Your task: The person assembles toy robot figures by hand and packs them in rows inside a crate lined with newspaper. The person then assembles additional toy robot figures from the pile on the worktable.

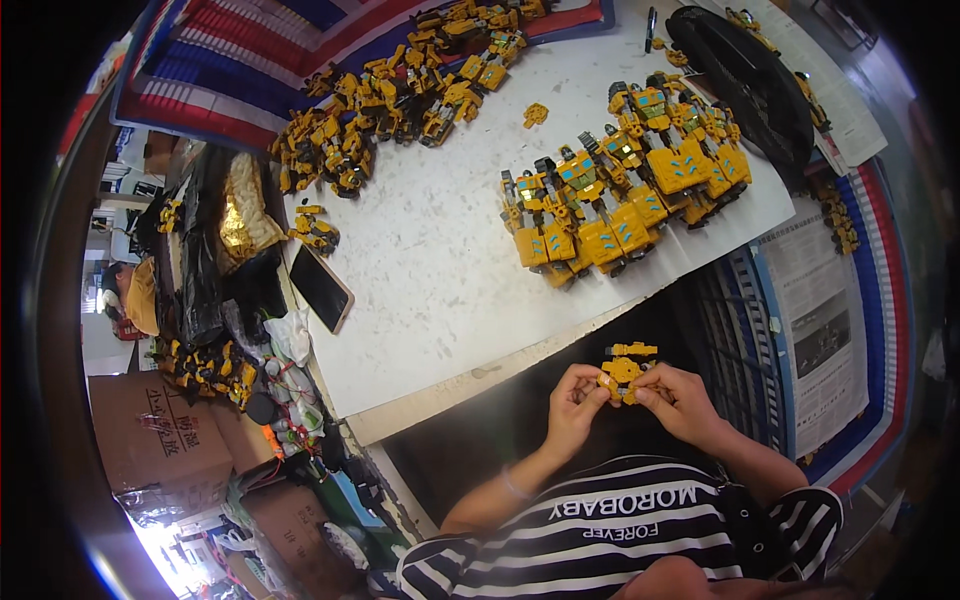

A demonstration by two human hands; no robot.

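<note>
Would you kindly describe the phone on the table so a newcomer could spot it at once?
Start at the white table and follow its left edge, below the loose heap of yellow toy robots. There lies the phone, dark screen up, overhanging the edge. It is the only flat black slab among yellow toys.

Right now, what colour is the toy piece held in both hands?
Yellow toy piece, head view.

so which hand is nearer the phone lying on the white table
Left. The left hand sits on the phone's side of the small yellow toy part both hands hold below the table edge; the right hand is on the far side of it.
</note>
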